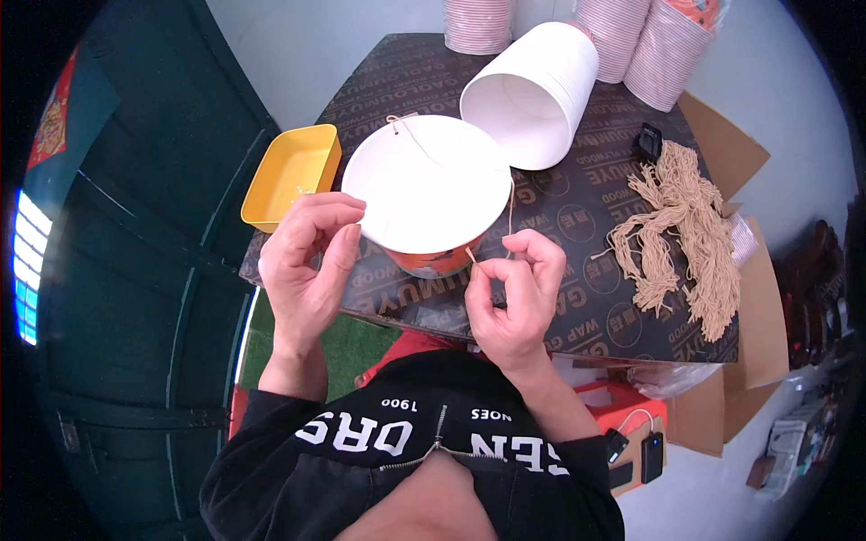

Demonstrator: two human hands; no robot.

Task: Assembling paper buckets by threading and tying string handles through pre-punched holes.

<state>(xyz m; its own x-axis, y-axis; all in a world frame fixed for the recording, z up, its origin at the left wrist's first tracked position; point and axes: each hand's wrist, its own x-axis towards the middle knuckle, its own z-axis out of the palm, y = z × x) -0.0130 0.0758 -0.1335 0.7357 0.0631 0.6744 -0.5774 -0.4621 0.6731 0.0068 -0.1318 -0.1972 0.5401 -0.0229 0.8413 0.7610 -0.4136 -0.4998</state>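
Observation:
A paper bucket (428, 262) with a white inside and a red-orange patterned outside stands upright at the table's near edge. A thin tan cord (512, 203) is knotted through its far rim, crosses the mouth and hangs down over the right side. My right hand (516, 293) pinches the cord between thumb and forefinger, a short end sticking up by the bucket's near right wall. At the left rim is my left hand (311, 257), thumb and fingers apart with nothing between them. Whether its fingertips touch the rim I cannot tell.
Left of the bucket sits a yellow tray (290, 171). White nested buckets (532, 99) lie on their side behind it. Tan cord bundles (690, 234) and a small black object (648, 142) lie right. Wrapped bucket stacks (663, 54) stand at the back of the dark table (577, 302).

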